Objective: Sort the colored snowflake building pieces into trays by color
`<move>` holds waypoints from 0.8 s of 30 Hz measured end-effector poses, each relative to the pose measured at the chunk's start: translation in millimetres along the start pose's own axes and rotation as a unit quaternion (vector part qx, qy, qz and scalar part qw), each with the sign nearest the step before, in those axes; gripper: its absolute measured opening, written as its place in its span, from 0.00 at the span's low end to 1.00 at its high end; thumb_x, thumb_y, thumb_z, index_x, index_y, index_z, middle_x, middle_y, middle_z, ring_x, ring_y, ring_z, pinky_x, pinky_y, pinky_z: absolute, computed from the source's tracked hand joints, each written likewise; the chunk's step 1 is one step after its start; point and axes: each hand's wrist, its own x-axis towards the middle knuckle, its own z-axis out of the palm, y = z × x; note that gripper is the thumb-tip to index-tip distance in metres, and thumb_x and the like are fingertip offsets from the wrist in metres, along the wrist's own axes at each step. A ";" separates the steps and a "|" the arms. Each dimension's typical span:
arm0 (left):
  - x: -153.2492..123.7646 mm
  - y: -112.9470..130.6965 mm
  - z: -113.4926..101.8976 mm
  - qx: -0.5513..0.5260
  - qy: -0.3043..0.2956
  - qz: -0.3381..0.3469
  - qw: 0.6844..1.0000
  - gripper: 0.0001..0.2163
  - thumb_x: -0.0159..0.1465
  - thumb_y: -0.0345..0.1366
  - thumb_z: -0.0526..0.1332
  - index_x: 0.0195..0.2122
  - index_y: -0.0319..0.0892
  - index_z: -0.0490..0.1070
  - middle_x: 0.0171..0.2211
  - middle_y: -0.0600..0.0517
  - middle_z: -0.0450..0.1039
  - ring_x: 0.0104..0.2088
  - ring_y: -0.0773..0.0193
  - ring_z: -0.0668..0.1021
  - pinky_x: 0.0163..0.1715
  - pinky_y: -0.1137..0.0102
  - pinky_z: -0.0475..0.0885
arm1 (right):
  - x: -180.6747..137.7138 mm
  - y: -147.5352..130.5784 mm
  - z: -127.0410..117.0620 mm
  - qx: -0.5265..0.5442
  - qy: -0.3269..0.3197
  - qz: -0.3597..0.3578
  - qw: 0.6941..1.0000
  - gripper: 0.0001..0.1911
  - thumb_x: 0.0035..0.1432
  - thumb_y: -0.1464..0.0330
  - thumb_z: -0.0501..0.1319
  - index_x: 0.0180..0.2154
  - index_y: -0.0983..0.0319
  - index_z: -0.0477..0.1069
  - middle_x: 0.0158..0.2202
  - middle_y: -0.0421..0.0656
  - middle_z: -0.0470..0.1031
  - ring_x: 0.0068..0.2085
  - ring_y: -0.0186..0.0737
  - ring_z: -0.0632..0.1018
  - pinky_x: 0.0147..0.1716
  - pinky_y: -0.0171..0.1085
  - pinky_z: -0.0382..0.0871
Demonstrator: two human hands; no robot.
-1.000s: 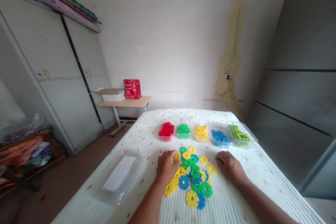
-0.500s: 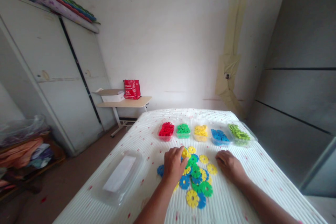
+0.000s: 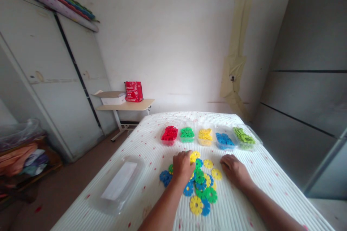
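Observation:
My left hand (image 3: 183,166) is closed at the far side of a loose pile of flower-shaped plastic discs, its thumb and fingers pinching a yellow notched disc (image 3: 192,157). Around it lie more discs: a green disc (image 3: 199,176), a blue disc (image 3: 188,189) and a yellow disc (image 3: 196,205), several overlapping. Other blue discs (image 3: 165,177) show left of the wrist. To the right of the pile, my right hand (image 3: 235,169) rests on the tablecloth with curled fingers, near a yellow disc (image 3: 216,173). Whether anything is under those fingers is hidden.
Behind the pile stand clear boxes of red pieces (image 3: 169,133), green pieces (image 3: 187,133), yellow pieces (image 3: 205,134), blue pieces (image 3: 225,139) and light green pieces (image 3: 244,135). A clear plastic lid (image 3: 137,177) with white paper lies left. A side table (image 3: 135,105) holds a red bag (image 3: 133,91).
My left hand has shifted slightly right over the pile and its fingers have drawn together at the yellow disc, uncovering discs on its left. My right hand stays in place. The view has shifted slightly.

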 end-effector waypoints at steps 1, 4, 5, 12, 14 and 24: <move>-1.3 -1.5 0.3 -0.016 0.015 0.011 1.000 0.20 0.54 0.32 0.60 0.50 0.43 0.67 0.40 0.47 0.74 0.43 0.55 0.74 0.44 0.62 0.65 | 0.2 0.4 -0.1 0.005 0.000 0.003 1.000 0.14 0.58 0.70 0.46 0.28 0.60 0.69 0.30 0.44 0.73 0.36 0.40 0.73 0.41 0.39 0.65; -4.1 -4.3 -1.1 -0.066 0.061 0.046 0.995 0.25 0.53 0.30 0.61 0.54 0.43 0.63 0.42 0.47 0.74 0.44 0.56 0.74 0.46 0.60 0.65 | 2.4 -2.1 -0.4 0.046 0.008 0.030 0.998 0.14 0.57 0.68 0.48 0.32 0.60 0.71 0.34 0.46 0.75 0.38 0.42 0.74 0.41 0.40 0.66; -4.7 -4.7 -1.6 -0.083 0.074 0.058 0.992 0.27 0.53 0.29 0.62 0.55 0.44 0.61 0.43 0.47 0.73 0.44 0.56 0.73 0.47 0.60 0.66 | 4.0 -5.1 -0.4 0.070 0.010 0.043 0.997 0.14 0.56 0.67 0.49 0.33 0.61 0.72 0.35 0.47 0.75 0.39 0.43 0.75 0.41 0.40 0.67; -11.2 -4.0 1.6 -0.151 0.112 0.142 0.972 0.36 0.53 0.26 0.61 0.61 0.50 0.49 0.47 0.48 0.70 0.45 0.58 0.72 0.47 0.61 0.69 | 25.9 -50.0 5.9 0.317 -0.015 0.089 0.944 0.18 0.54 0.56 0.54 0.35 0.63 0.74 0.33 0.45 0.77 0.33 0.41 0.75 0.32 0.37 0.68; -13.1 -3.0 1.9 -0.156 0.109 0.155 0.969 0.37 0.53 0.25 0.61 0.62 0.50 0.47 0.46 0.49 0.70 0.45 0.58 0.72 0.46 0.62 0.69 | 31.6 -60.3 9.2 0.381 -0.051 0.106 0.917 0.20 0.52 0.54 0.56 0.33 0.64 0.74 0.27 0.43 0.76 0.27 0.37 0.73 0.26 0.34 0.65; -11.6 -5.0 -7.4 -0.165 0.110 0.171 0.965 0.33 0.54 0.26 0.60 0.60 0.49 0.52 0.49 0.49 0.69 0.48 0.59 0.71 0.49 0.61 0.68 | 69.1 -63.0 -1.3 0.406 -0.069 0.178 0.894 0.11 0.41 0.61 0.61 0.23 0.64 0.68 0.14 0.37 0.67 0.15 0.30 0.66 0.15 0.31 0.60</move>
